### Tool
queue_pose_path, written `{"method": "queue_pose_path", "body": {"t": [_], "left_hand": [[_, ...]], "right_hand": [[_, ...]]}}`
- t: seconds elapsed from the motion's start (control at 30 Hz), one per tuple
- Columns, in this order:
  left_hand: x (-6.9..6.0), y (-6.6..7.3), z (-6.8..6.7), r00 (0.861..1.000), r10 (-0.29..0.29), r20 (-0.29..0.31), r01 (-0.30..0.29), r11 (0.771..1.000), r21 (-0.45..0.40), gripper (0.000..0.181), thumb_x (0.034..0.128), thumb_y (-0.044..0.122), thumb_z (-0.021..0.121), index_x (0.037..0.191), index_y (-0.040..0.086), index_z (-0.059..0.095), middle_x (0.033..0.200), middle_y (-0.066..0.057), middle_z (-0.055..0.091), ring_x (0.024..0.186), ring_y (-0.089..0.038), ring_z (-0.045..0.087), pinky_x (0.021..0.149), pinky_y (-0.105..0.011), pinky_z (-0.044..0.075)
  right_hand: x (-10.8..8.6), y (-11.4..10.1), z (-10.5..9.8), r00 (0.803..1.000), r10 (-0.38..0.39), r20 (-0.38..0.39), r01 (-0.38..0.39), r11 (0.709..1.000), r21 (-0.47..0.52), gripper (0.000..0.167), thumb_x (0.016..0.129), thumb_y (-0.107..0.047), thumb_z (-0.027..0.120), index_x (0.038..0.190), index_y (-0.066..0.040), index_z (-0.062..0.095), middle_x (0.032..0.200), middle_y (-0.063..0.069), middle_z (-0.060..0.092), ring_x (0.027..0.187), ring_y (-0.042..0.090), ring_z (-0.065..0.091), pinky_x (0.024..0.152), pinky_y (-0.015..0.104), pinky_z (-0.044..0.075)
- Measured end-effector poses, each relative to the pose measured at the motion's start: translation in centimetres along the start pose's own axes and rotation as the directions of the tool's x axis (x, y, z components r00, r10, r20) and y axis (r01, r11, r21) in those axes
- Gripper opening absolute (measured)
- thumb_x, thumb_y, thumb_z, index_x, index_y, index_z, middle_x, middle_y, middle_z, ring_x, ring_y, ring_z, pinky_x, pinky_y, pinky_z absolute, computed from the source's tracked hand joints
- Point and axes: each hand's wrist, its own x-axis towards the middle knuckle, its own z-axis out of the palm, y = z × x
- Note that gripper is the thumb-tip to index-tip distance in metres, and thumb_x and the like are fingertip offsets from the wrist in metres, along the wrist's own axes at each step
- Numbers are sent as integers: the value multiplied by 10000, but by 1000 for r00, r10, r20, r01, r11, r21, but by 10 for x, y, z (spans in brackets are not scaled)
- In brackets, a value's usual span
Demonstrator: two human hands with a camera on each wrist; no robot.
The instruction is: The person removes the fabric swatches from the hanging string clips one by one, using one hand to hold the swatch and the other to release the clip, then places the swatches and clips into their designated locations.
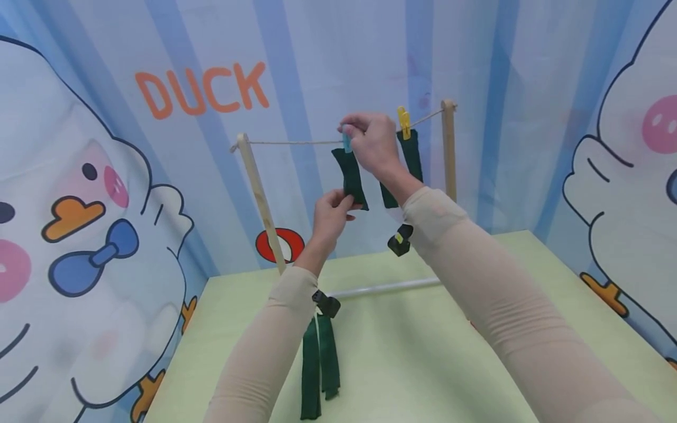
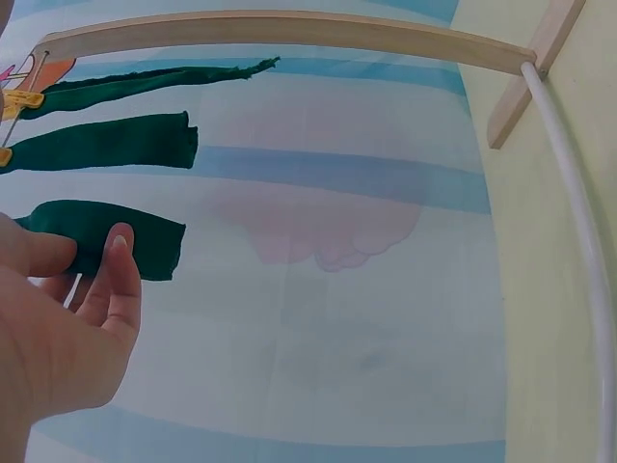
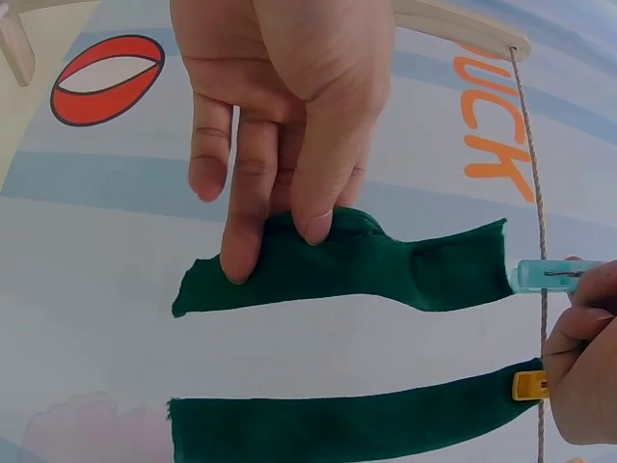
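Note:
In the head view my right hand (image 1: pixel 374 145) pinches a light blue clothespin (image 1: pixel 347 140) at the rope. Below the pin hangs a dark green cloth strip (image 1: pixel 351 173). My left hand (image 1: pixel 329 218) pinches this strip near its lower end between thumb and fingers. In the right wrist view the blue pin (image 3: pixel 549 277) lies across the rope (image 3: pixel 533 154), its tip at the strip's upper edge; whether it grips the cloth I cannot tell. A yellow clothespin (image 1: pixel 404 122) holds another green strip (image 1: pixel 411 155) to the right. One more strip (image 1: pixel 388 197) is partly hidden behind my right wrist.
Two wooden posts (image 1: pixel 449 153) hold the rope, with a white bar (image 1: pixel 386 288) low between them. More green strips (image 1: pixel 311 370) lie on the pale green table (image 1: pixel 402 364), partly covered by my left wrist camera. A duck-printed curtain (image 1: pixel 328 59) stands behind.

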Motion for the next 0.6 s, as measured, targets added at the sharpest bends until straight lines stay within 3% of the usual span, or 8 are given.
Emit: {"method": "queue_pose_path", "body": {"t": [0.1,0.2,0.6], "left_hand": [[-1,0,0,1000,4,7,-4,1000,5,208,1034,159,567,1144,17,670,1062,-120,703,995,-275,697,811,-354,569],[-2,1,0,1000,6,13,-6,1000,9,214,1034,166,569,1145,10,664,1071,-129,700,1015,-299,690,829,-381,567],[1,4,-5,1000,9,6,-9,1000,3,216,1032,155,572,1151,-4,658,1077,-144,692,975,-260,695,784,-307,563]], "right_hand": [[3,-1,0,999,-17,-32,17,1000,4,203,1025,-92,566,1118,-13,728,1091,78,741,960,134,682,623,224,438],[7,-4,0,997,-39,-66,40,999,17,205,1024,-99,569,1119,-11,728,1091,77,743,965,127,685,617,231,410],[12,-9,-1,992,-70,-104,80,993,92,203,1021,-91,568,1114,3,721,1086,73,742,1058,98,667,811,223,491]]}}
